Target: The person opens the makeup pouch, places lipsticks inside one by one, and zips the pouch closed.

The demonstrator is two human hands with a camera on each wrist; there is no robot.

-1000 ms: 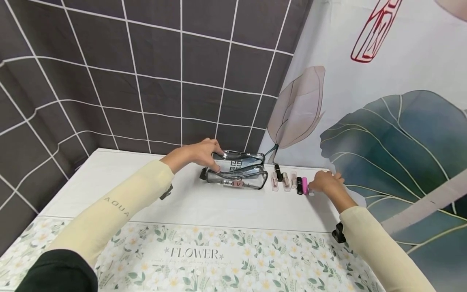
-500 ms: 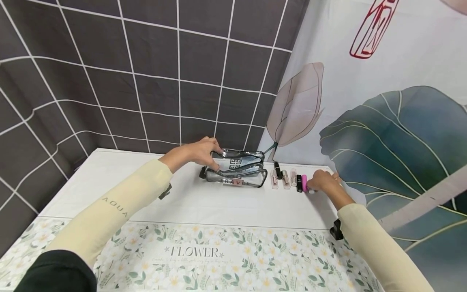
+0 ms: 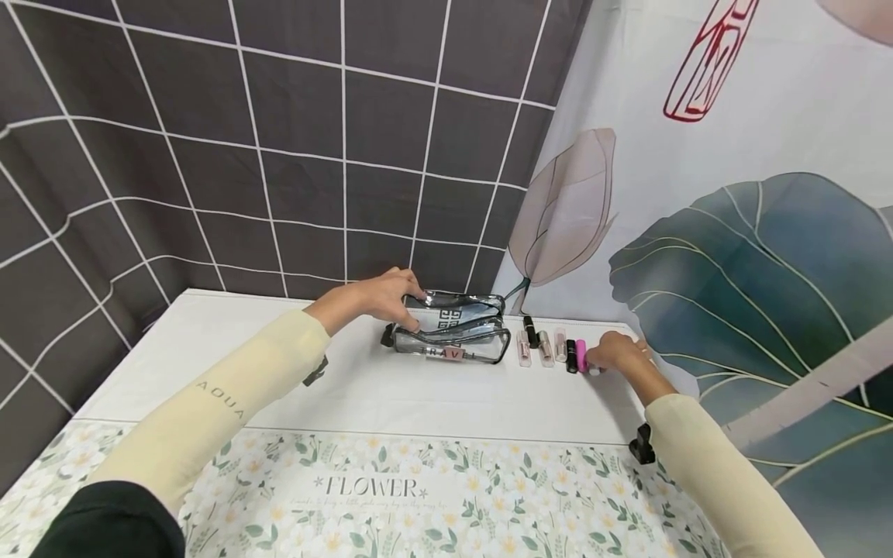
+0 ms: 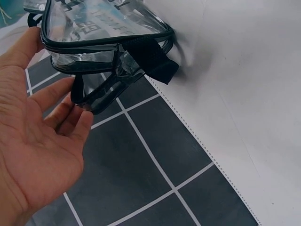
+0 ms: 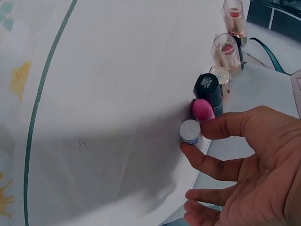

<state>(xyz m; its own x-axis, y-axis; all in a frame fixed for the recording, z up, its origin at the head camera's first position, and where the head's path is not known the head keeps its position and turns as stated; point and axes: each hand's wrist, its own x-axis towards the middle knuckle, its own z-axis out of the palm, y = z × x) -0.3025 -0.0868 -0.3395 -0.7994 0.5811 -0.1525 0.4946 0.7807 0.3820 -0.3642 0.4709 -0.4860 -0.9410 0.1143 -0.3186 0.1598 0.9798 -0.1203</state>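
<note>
- The left hand [image 3: 382, 298] has hardly moved over the last second; it stays at the left end of the clear bag, which suggests the bag is simply being steadied. The arm reaches forward over the white table [image 3: 391, 395], the thumb toward the person and the fingers at the far edge, gripping the black trim between them.
- The clear bag [image 3: 456, 335] has kept its place, near the back edge of the table, its black strap [image 4: 150, 61] sticking out at the left end.
- Right of the bag comes a row of lipsticks [image 3: 546, 349], likewise unchanged, ending in a black tube [image 3: 571, 356] and a pink tube [image 3: 581, 355] side by side; whether they stand or lie is hard to tell.
- The white tube [image 5: 190, 131] is just beside the pink one, at the row's right end.
- The right hand [image 5: 256, 169] has barely shifted, so the work seems centred here: thumb and forefinger pinch the white tube, the other fingers loosely bent and apart from it.
</note>
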